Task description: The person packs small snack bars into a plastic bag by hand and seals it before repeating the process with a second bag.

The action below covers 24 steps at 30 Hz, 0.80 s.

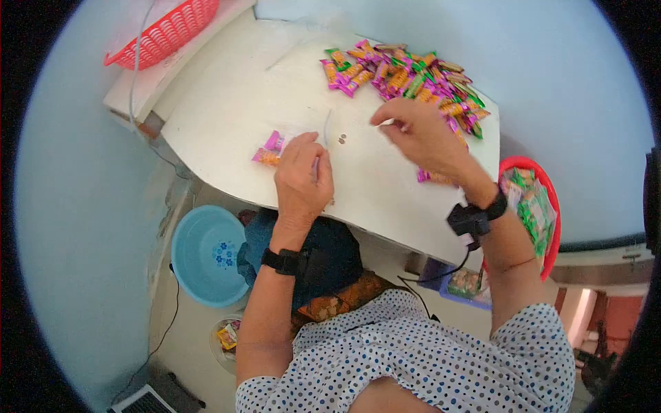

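Note:
My left hand (303,175) is over the front left part of the white table (234,138), fingers curled in and thumb pressed close. A bit of purple shows by its palm, but what it grips is mostly hidden. Small purple-and-orange snack packets (266,157) lie just left of its fingers. A thin, pale, see-through strip (328,127) rises beside the fingertips. My right hand (423,138) hovers in front of a heap of snack packets (399,79), fingers bent and thumb apart, with nothing visible between them. Beneath its wrist lies another purple packet (434,177).
Two small brown bits (342,139) lie mid-table. A red basket (165,33) stands on a ledge at the upper left. Right of the table is a red tub (555,227) with green packs. A blue basin (206,275) sits on the floor at the left.

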{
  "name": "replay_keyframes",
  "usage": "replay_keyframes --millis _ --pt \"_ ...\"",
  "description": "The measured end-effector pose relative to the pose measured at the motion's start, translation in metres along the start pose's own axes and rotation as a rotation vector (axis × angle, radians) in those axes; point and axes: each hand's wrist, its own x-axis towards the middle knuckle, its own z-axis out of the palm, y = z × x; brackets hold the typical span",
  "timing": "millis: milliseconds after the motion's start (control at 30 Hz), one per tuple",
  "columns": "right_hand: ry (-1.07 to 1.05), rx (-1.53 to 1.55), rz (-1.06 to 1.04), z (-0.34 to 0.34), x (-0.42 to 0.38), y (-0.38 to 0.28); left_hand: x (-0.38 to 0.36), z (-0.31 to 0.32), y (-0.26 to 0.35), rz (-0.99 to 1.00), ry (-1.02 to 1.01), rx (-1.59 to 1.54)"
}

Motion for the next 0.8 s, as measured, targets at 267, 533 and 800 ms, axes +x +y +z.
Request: replay_keyframes --millis 267,533,800 --pt "-0.178 -0.411 0.444 -0.057 -0.110 0.022 -0.004 0.003 -0.005 -0.012 0.003 0.012" --pt "-0.096 -0.352 0.479 -0.044 -0.134 0.026 -0.004 0.001 -0.004 0.000 -0.006 -0.021" --pt "0.068 -0.140 0.300 -0.013 -0.078 -0.008 -0.002 -0.001 -0.002 0.002 -0.009 -0.006"
